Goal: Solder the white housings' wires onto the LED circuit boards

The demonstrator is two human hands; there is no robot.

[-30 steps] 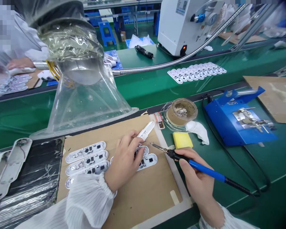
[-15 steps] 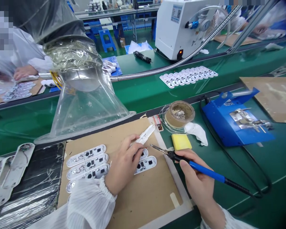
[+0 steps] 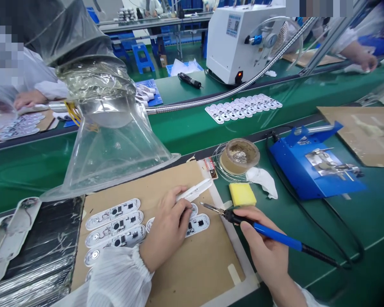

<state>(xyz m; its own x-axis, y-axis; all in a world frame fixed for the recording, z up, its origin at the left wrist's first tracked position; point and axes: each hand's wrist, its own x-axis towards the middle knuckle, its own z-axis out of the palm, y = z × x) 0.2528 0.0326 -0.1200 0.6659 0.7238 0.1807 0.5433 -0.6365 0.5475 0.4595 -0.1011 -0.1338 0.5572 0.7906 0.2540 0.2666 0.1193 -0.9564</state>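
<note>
My left hand (image 3: 167, 228) grips white tweezers (image 3: 194, 190) and rests on small white oval circuit boards (image 3: 198, 224) lying on a brown cardboard mat (image 3: 192, 264). My right hand (image 3: 261, 251) holds a blue-handled soldering iron (image 3: 275, 238); its metal tip points left and hovers just right of the boards under my left hand. Three more oval boards (image 3: 114, 224) lie in a stack-like row to the left on the mat.
A clear fume hood (image 3: 112, 140) hangs over the mat's far edge. A solder spool (image 3: 240, 155), yellow sponge (image 3: 242, 194), white cloth (image 3: 263, 179) and blue iron stand (image 3: 316, 164) sit at right. The conveyor carries a row of boards (image 3: 243, 107). Other workers' hands are at far left and far right.
The view tilted a little, so everything sits lower in frame. My left hand curled closer over the boards with the tweezers; the iron tip stays just right of them.
</note>
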